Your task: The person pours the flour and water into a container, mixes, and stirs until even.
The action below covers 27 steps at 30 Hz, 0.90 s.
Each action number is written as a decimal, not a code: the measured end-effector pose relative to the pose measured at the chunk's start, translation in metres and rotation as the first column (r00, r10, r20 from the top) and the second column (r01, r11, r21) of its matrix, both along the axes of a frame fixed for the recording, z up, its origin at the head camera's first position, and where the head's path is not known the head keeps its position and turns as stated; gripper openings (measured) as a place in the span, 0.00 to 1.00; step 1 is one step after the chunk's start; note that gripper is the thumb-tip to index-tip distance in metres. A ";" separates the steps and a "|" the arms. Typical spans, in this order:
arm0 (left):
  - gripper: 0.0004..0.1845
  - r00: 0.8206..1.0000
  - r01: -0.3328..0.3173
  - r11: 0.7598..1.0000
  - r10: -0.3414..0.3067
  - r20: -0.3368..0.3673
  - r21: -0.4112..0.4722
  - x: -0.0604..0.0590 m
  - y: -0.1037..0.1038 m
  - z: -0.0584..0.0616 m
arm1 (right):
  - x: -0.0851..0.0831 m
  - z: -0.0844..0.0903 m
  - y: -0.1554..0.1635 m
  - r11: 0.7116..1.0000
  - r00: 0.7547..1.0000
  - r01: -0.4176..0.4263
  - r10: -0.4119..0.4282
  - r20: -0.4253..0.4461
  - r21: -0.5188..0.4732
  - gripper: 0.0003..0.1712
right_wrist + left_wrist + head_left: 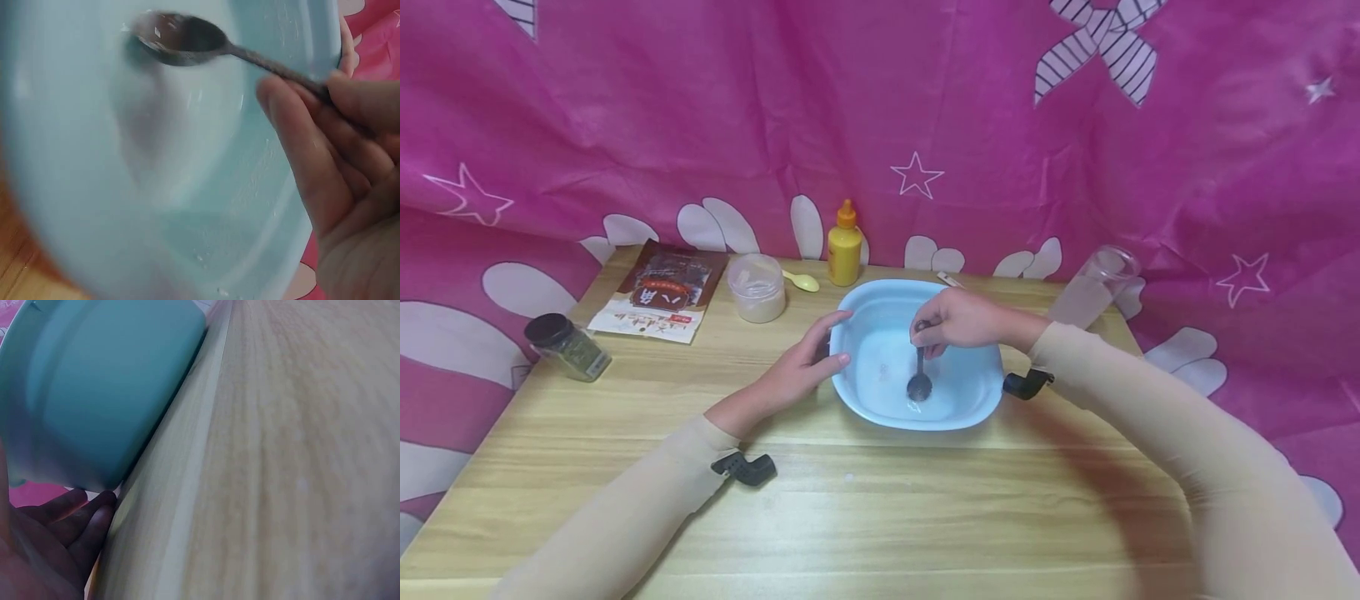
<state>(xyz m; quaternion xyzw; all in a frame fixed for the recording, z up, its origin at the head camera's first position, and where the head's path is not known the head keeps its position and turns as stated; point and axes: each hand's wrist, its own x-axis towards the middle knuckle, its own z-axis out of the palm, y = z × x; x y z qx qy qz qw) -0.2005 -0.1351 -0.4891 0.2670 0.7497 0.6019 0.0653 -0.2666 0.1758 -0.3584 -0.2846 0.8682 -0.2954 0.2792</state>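
Observation:
A light blue plastic basin [955, 408] sits on the wooden table, with a shine of clear liquid in its bottom. My right hand [958, 321] pinches the dark handle of a metal spoon [919, 386] between thumb and fingers, its bowl low inside the basin. In the right wrist view, the spoon's bowl [181, 37] looks wet and shiny. My left hand [801, 362] rests against the basin's left side, thumb and forefinger at the rim. Seen from the left wrist, the fingers [81, 525] lie fairly straight by the basin's outer wall.
Behind the basin stands a yellow squeeze bottle [845, 250]. Left of it are a yellow spoon [803, 282], a lidded clear tub [757, 292], a brown-and-white packet [662, 292] and a black-capped jar [568, 348]. A clear cup [1093, 287] is at the back right, before a pink curtain [970, 108].

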 end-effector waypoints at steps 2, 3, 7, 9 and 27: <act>0.37 1.000 0.000 1.000 0.000 -0.003 0.002 0.000 0.000 0.000 | -0.002 -0.002 -0.001 0.999 0.999 0.041 -0.042 -0.032 -0.028 0.10; 0.37 1.000 0.000 1.000 0.000 -0.004 0.002 0.000 0.000 0.000 | -0.004 -0.002 -0.002 0.998 0.996 0.063 -0.065 -0.055 -0.032 0.10; 0.37 1.000 0.002 1.000 -0.002 -0.008 -0.001 0.000 -0.001 0.000 | -0.007 -0.002 0.001 0.995 0.989 0.104 -0.104 -0.102 0.004 0.09; 0.37 1.000 0.001 1.000 -0.001 -0.009 -0.005 0.000 -0.001 0.000 | -0.005 -0.002 0.001 0.997 0.995 0.076 -0.074 -0.069 0.023 0.10; 0.37 1.000 -0.007 1.000 0.007 -0.005 -0.009 0.001 -0.001 0.000 | -0.014 -0.003 0.003 0.966 0.919 0.253 -0.258 -0.299 -0.056 0.10</act>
